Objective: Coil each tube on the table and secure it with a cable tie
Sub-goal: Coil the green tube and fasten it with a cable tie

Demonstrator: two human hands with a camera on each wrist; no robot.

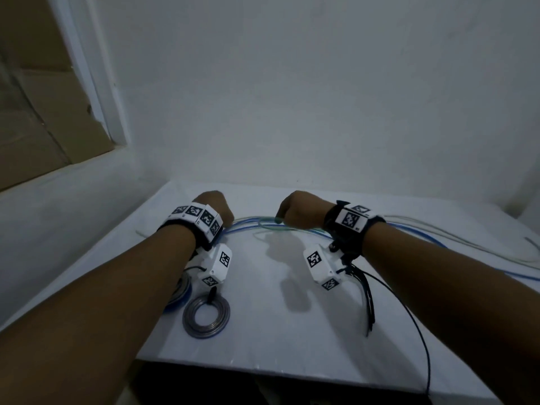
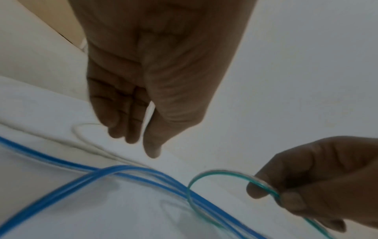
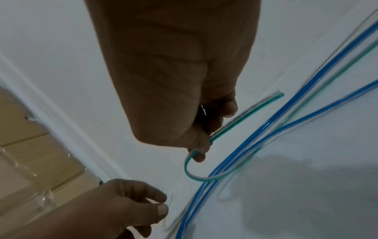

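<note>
Nearest on the white desk point(image 1: 292, 331), a grey coil point(image 1: 206, 317) tied with a black cable tie is lying flat, with a blue coil point(image 1: 175, 296) just beside it under the left forearm and loose black cable ties point(image 1: 368, 302) under the right wrist. Farther back, the right hand point(image 1: 301, 210) is pinching the green tube point(image 2: 216, 173) near its cut end, bending it into a small loop over the blue tube point(image 2: 126, 171). The left hand point(image 1: 216, 207) is hovering just beside it, its grip loosely spread and holding nothing. A clear tube point(image 1: 467, 238) is trailing off to the right.
</note>
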